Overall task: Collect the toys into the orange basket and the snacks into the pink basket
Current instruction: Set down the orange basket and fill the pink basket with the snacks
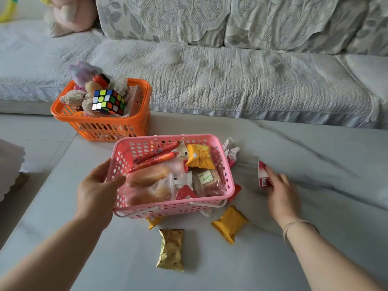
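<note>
The left hand (95, 189) has its grip on the left rim of the pink basket (227, 181), thumb curled inside, with snacks piled within. Right of that basket, the right hand (282, 191) pinches a red-and-white snack packet (262, 175) on the worktop (315, 164). Behind the pink basket sits the orange basket (100, 124), full of toys.

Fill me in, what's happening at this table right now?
A person is sorting snacks and toys. The left hand grips the pink basket, already holding snacks. The right hand touches a red packet on the table. Several packets lie outside. The orange basket holds toys.
</note>
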The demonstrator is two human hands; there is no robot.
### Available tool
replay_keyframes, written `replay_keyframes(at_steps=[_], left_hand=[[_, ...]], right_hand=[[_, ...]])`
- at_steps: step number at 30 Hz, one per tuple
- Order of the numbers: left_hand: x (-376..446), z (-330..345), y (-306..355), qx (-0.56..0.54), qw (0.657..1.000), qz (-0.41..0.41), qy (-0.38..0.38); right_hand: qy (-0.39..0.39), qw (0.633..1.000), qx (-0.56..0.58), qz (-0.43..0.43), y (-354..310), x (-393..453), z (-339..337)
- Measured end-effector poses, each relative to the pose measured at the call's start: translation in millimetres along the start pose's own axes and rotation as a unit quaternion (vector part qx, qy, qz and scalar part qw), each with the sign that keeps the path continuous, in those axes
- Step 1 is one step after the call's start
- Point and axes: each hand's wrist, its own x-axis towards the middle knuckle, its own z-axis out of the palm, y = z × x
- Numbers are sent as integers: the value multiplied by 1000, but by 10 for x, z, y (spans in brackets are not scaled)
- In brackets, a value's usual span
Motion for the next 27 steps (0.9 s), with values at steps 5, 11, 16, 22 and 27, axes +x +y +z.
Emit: replay_keyframes(at_steps=[5, 11, 16, 22, 27], left_hand=[[5, 29, 37, -6, 999, -36, 22], [-138, 132, 175, -12, 996, -86, 20], [-258, 168, 189, -28, 996, -76, 37], [-317, 119, 179, -47, 994, -82, 55], [-265, 32, 211, -58, 993, -85, 60]], right_hand=[[50, 997, 32, -49, -97, -22, -447], [71, 974, 90, -196, -790, -166, -957], [97, 941, 85, -314, -1478, -416, -1066], [-237, 917, -77, -312, -1633, -693, -701], [-206, 919, -89, -323, -1650, -675, -645]])
